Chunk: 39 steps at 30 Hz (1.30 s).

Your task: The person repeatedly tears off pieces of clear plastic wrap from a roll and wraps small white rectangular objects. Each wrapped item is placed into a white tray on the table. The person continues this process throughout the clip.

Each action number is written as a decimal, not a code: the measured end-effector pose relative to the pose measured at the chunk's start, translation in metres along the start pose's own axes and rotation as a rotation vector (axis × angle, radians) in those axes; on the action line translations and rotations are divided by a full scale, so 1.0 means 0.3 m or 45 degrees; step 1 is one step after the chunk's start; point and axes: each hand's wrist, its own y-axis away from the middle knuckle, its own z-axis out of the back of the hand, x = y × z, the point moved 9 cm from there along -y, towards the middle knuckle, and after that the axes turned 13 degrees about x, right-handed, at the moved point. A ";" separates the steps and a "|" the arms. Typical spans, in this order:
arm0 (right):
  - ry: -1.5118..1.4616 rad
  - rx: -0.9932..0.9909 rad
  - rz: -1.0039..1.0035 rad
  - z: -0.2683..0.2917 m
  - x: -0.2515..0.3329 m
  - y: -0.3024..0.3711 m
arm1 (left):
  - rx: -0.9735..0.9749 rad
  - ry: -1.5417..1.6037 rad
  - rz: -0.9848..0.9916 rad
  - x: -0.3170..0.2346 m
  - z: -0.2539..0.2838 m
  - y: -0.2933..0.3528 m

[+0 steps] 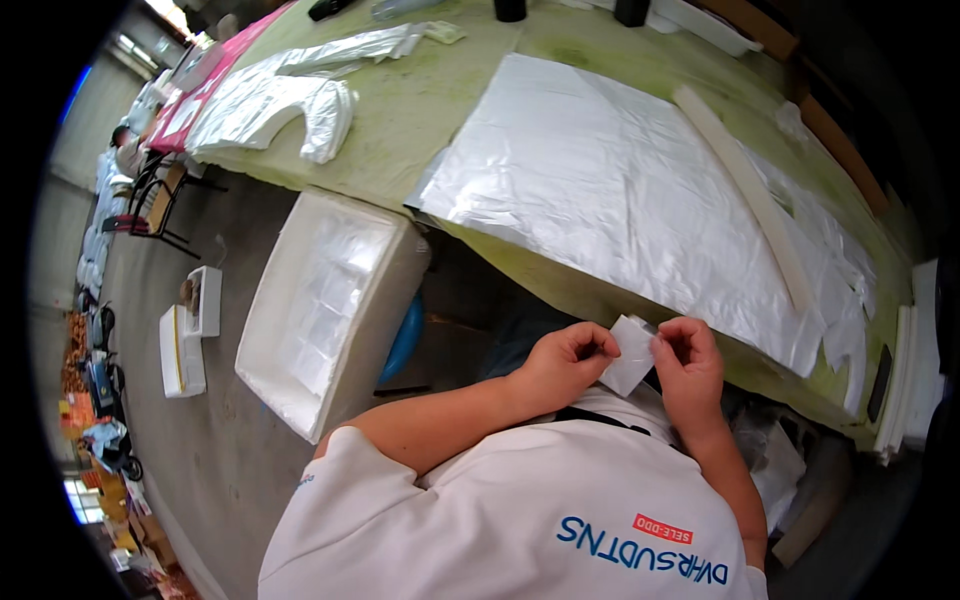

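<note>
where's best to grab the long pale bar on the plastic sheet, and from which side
Probably take the bar by its near end, coming from the near side and pinching across its long edges: it is narrow, lies lengthwise away from the wearer, and that end is closest to the right hand.

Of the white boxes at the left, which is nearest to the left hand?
The large box beside the green table is nearest the left hand; the smaller boxes are farther left.

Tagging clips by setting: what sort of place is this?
Probably a workshop or packing area: a large green-topped table spread with plastic sheeting, and beside it a white box holding clear plastic.
</note>
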 end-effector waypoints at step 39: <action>1.757 -0.608 0.347 0.489 0.258 -0.098 | -1.237 -0.988 -0.580 -0.405 1.391 0.592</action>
